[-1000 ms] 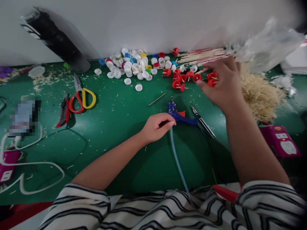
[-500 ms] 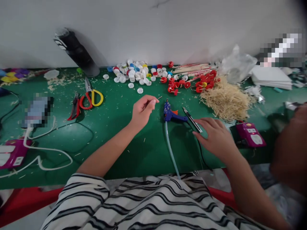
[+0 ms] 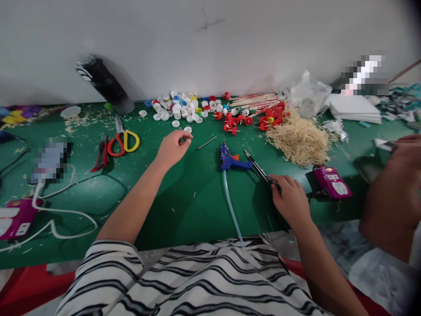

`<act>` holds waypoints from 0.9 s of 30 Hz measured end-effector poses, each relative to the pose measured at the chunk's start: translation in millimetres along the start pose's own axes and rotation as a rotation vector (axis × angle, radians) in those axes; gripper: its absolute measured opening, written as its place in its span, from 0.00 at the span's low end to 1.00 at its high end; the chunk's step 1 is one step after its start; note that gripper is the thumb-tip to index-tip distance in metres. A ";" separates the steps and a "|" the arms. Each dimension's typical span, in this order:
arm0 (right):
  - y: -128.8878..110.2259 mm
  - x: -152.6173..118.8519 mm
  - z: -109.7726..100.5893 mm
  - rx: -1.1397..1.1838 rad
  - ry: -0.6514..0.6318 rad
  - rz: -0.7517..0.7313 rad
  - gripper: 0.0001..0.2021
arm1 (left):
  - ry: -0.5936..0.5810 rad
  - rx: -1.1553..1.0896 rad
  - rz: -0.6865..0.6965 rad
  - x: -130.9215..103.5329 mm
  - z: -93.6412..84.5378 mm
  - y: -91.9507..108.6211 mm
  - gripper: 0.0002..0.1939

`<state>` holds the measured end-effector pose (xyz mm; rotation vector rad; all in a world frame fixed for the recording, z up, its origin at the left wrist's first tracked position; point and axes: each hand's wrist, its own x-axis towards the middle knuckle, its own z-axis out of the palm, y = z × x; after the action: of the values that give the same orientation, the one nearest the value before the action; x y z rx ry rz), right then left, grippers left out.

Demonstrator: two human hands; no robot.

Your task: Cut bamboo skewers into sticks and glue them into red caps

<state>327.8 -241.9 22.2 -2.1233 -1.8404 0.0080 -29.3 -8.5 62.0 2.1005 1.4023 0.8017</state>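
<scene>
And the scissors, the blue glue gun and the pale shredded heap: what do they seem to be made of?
Scissors: probably metal blades, grey and faintly shiny; smooth coloured handles suggest plastic.
Blue glue gun: probably satin plastic, evenly coloured.
Pale shredded heap: matte, thin tangled strands, perhaps wood or paper.

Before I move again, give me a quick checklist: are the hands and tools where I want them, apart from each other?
1. Left hand apart from hot-glue gun: ok.
2. Right hand apart from utility knife: not ok, it is at the rear end.
3. Glue stick in the gun's rear: ok.
4. Gun hot: cannot tell.
5. Scissors apart from both hands: ok.
</scene>
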 end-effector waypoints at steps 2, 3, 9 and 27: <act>-3.9 -2.4 -0.5 0.008 -0.001 0.008 0.18 | -0.088 0.058 -0.042 -0.9 5.7 -4.7 0.11; -6.3 -3.9 -0.9 0.022 0.003 0.007 0.18 | -0.127 0.088 -0.050 -1.8 9.3 -5.8 0.11; -22.4 -1.7 -6.5 0.085 0.043 -0.046 0.18 | -0.219 0.248 0.030 -9.8 30.1 -2.7 0.12; -18.0 98.9 12.4 -0.037 -0.008 -0.299 0.23 | -0.153 0.499 0.277 -24.3 34.1 -4.0 0.17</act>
<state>324.2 -141.5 35.7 -1.8514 -2.1596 -0.0877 -15.3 -32.2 30.3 2.7154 1.3456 0.3977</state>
